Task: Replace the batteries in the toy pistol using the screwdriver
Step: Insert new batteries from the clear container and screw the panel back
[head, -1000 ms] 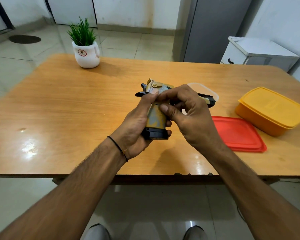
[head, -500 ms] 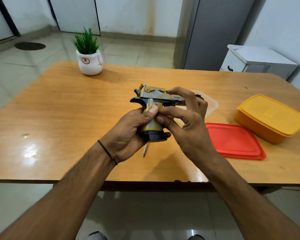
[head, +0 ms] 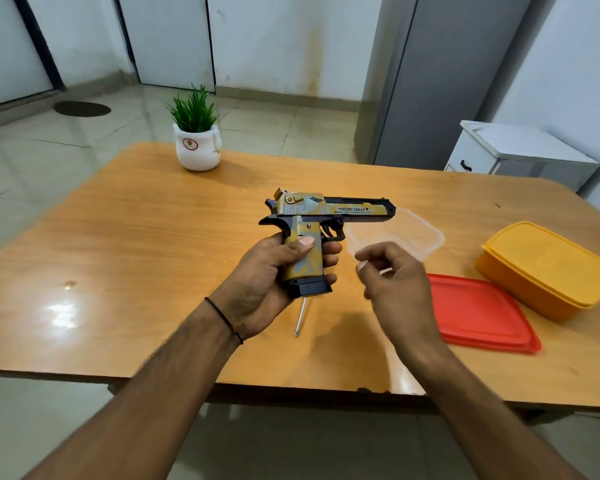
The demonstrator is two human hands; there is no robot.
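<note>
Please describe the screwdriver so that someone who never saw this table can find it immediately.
On the wooden table, look just below the toy pistol that the left hand holds. The screwdriver lies there, and only its thin silver shaft shows. Nothing else on the table is so slim and metallic.

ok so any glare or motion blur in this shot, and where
Head view: a bright glare patch on the table at near left; the right hand is motion-blurred; the left hand and toy pistol are sharp.
</note>
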